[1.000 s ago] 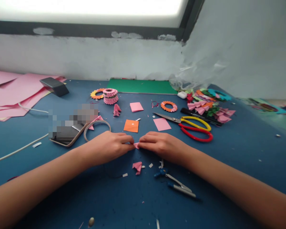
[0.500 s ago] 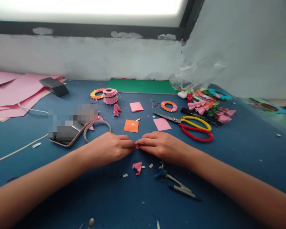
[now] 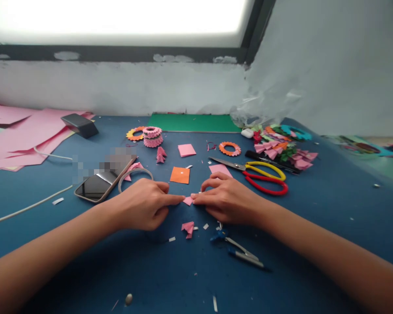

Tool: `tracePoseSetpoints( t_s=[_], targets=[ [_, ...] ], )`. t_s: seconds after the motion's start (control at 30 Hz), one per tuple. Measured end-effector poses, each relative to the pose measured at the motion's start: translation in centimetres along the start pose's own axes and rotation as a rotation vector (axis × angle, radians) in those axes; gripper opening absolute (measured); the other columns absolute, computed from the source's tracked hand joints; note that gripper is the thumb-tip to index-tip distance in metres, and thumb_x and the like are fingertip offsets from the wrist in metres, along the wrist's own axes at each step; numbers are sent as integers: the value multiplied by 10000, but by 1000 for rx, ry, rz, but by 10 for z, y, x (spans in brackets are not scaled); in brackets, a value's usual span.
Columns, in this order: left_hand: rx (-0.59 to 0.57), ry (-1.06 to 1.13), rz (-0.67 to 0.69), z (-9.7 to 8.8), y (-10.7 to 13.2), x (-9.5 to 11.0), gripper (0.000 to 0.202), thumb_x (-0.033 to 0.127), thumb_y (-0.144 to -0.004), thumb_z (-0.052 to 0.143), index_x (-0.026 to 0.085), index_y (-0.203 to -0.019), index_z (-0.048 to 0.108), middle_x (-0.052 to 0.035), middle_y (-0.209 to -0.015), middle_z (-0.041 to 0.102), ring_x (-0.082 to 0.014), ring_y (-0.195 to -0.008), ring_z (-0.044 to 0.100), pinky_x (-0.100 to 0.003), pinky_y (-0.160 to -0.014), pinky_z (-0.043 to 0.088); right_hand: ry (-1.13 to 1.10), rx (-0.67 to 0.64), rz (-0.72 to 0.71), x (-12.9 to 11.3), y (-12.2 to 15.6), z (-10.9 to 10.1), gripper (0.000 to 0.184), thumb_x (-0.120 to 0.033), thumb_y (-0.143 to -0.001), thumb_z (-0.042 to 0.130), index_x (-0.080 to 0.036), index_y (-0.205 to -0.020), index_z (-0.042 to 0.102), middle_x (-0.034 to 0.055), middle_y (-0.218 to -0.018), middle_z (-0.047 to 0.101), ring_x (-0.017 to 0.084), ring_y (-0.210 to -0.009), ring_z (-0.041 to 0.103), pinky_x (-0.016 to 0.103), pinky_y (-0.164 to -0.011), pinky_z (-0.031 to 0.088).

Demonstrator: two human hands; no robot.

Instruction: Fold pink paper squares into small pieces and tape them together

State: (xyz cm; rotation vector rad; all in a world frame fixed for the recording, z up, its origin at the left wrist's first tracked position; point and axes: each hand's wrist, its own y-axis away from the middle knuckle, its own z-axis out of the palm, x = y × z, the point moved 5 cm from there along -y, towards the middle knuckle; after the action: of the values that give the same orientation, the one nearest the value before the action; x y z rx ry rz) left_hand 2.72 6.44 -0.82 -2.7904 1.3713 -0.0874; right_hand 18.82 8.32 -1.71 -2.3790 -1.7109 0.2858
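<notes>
The blue table [image 3: 101,270] is the working surface, with its near middle taken up by the work. Large pink sheets [image 3: 29,135] lie at the far left, well away from the hands, perhaps as stock kept aside. The left hand [image 3: 144,204] rests low with its index finger stretched out and the other fingers curled. The right hand [image 3: 227,198] faces it, fingers bent, tips at the work. Both come in from the sides, probably so the middle remains visible and each steadies one edge. The scissors [image 3: 241,167] lie beyond the right hand, handles towards that side, seemingly ready to pick up. The phone [image 3: 100,185] lies beyond the left forearm, out of the way. An orange square [image 3: 180,175] lies just past the fingers, probably for easy reach. A folded piece [image 3: 187,229] sits nearer the body, apart from both hands. Smallest is the pink paper [image 3: 187,201], on the table between the fingertips, touched at both edges; whether either hand pinches or only presses, I cannot tell.
</notes>
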Motion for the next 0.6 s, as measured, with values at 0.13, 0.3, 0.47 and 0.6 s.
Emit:
tracePoseSetpoints(
  t_s=[0.13, 0.3, 0.47, 0.6],
  targets=[
    [-23, 80, -114, -5, 2, -4, 460, 126, -735, 463, 245, -1143, 638, -31, -686, 616, -185, -563, 598, -285, -511, 409, -79, 7, 65, 7, 2, -3, 238, -139, -813, 526, -193, -959, 706, 74, -806, 705, 206, -834, 611, 363, -788, 392],
    [72, 214, -225, -1, -6, -3, 322, 349, -843, 533, 221, -1122, 632, -58, -929, 684, -183, -760, 642, -280, -648, 468, -254, 35, 216, 9, 0, -6, 254, -106, -777, 571, -192, -972, 712, 90, -852, 688, 191, -822, 605, 345, -786, 421],
    [78, 224, -179, 2, -18, 1, 271, 368, -901, 473, 212, -993, 676, -36, -895, 671, -158, -762, 641, -241, -610, 454, -284, 72, 249, 1, -5, -5, 177, -169, -820, 589, -165, -963, 693, 75, -847, 704, 198, -841, 616, 352, -795, 429],
    [85, 222, -155, -1, -18, -1, 221, 304, -898, 491, 234, -987, 681, -19, -870, 680, -136, -727, 643, -218, -597, 460, -326, 119, 294, -1, -7, 0, 126, -184, -828, 605, -155, -923, 683, 72, -876, 705, 192, -839, 625, 339, -790, 438]
  ],
)
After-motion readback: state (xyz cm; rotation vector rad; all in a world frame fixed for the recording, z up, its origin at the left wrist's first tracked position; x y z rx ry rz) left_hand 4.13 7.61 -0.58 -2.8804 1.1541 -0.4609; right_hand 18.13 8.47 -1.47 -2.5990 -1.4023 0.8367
